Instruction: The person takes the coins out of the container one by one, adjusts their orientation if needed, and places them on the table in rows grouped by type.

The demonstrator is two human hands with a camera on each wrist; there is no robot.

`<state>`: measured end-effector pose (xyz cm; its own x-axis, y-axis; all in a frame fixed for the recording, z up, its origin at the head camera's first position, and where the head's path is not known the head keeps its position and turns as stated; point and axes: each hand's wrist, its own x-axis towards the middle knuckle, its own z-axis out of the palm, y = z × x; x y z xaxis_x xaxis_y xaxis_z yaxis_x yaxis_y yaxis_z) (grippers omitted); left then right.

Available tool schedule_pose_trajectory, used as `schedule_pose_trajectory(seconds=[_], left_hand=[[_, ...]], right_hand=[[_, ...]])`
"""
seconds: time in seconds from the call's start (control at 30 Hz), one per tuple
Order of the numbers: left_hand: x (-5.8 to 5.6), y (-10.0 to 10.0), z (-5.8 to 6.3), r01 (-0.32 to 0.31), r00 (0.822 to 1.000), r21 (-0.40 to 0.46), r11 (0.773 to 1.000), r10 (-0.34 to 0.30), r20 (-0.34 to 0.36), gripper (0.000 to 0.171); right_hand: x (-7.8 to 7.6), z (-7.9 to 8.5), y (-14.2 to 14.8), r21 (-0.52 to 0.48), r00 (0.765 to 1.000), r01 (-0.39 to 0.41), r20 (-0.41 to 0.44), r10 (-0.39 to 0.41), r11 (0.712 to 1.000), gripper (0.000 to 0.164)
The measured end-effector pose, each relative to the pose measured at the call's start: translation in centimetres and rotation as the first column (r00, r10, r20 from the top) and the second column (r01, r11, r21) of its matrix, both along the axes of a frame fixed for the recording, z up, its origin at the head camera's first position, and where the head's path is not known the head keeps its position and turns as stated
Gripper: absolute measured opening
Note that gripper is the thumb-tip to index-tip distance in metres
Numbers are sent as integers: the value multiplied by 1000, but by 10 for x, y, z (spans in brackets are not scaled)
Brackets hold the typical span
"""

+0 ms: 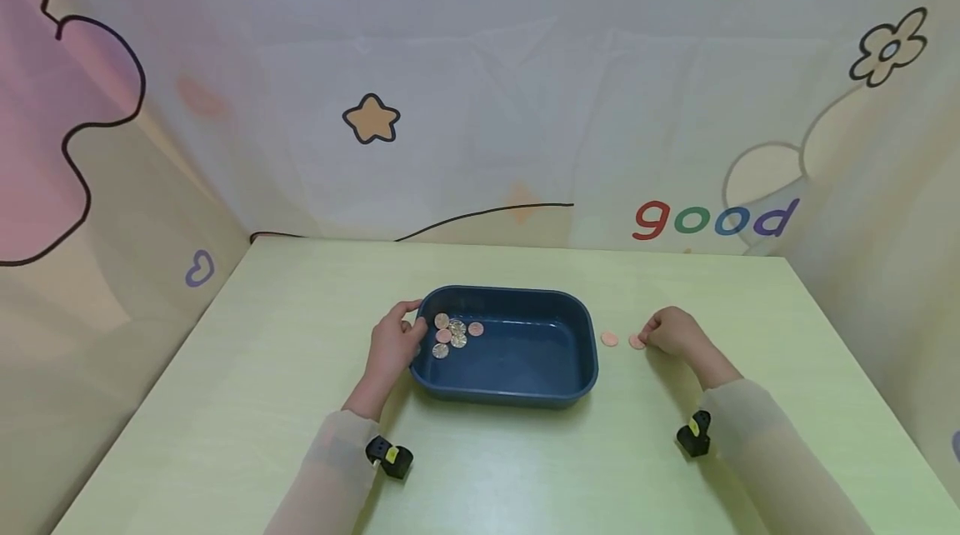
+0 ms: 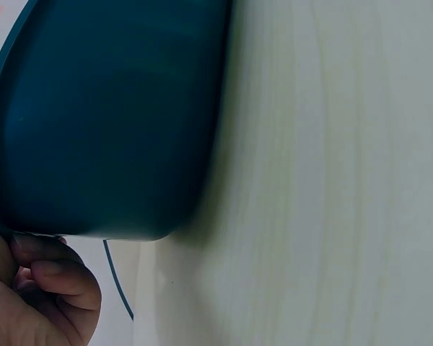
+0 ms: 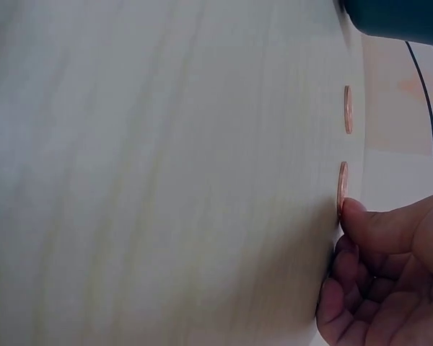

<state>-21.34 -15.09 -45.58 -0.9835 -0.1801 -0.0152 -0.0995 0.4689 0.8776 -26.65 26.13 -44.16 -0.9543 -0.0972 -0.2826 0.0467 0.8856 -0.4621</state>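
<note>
A dark blue rectangular tray (image 1: 504,385) stands on the table, with several silver and copper-coloured coins (image 1: 458,341) in its left end. My left hand (image 1: 392,345) holds the tray's left end, thumb over the rim and fingers outside; in the left wrist view its curled fingers (image 2: 68,277) are against the tray wall. To the right of the tray, my right hand (image 1: 675,332) pinches the right edge of a copper coin (image 1: 636,342) on the table. The right wrist view shows the thumb at that coin's edge and the other fingers curled. Another copper coin (image 1: 609,338) lies between it and the tray.
The pale wood-grain table (image 1: 525,468) extends around the tray. A printed cloth (image 1: 480,160) hangs behind the table and along both sides. Each wrist carries a small black camera, such as the right wrist camera (image 1: 694,435).
</note>
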Motion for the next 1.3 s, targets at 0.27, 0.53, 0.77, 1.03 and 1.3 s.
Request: schedule_pose_trajectory(seconds=[0.27, 0.53, 0.77, 1.03, 1.3], left_hand=[[0, -1, 2, -6, 1000, -3, 1000, 6, -2, 46], [0, 0, 1, 2, 1000, 6, 1000, -2, 2, 46], [1, -1, 0, -2, 1000, -7, 1000, 2, -7, 45], [1, 1, 1, 9, 999, -8, 1000, -9, -33, 45], [1, 1, 2, 5, 1000, -7, 1000, -5, -22, 45]], right_hand=[[2, 5, 4, -119, 998, 16, 65, -9, 993, 21], [4, 34, 8, -213, 999, -39, 20, 45, 976, 33], [6, 84, -25, -223, 962, -261, -136, 235, 939, 32], [0, 125, -79, -164, 884, -466, -112, 453, 870, 29], [-17, 128, -126, -132, 826, -559, 0, 564, 818, 31]])
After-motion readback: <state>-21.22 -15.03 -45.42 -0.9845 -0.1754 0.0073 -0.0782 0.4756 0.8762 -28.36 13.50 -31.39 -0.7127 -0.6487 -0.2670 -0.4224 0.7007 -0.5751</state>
